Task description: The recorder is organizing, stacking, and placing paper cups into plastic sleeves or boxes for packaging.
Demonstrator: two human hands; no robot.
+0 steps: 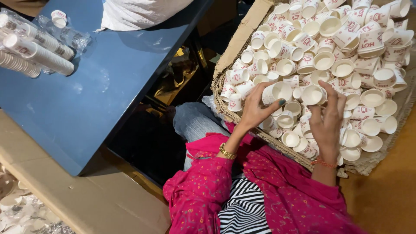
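A short stack of cups is gripped by the left hand, with the fingers curled tight around it. A single white cup is pinched by the fingertips of the right hand. Both hands are held just above a big heap of small white paper cups with red print. The heap is kept in a wide cardboard tray lined with rough woven cloth, on the right side of the scene. A blue worktop is seen on the left. On its far left corner, long rows of stacked cups in clear plastic sleeves are laid flat. A white sack is rested on the far edge of the worktop. Flat brown cardboard is spread near the worktop, and more loose cups are scattered at the near left corner. A dark gap is left between the worktop and the tray. Pink sleeves are worn on both arms.
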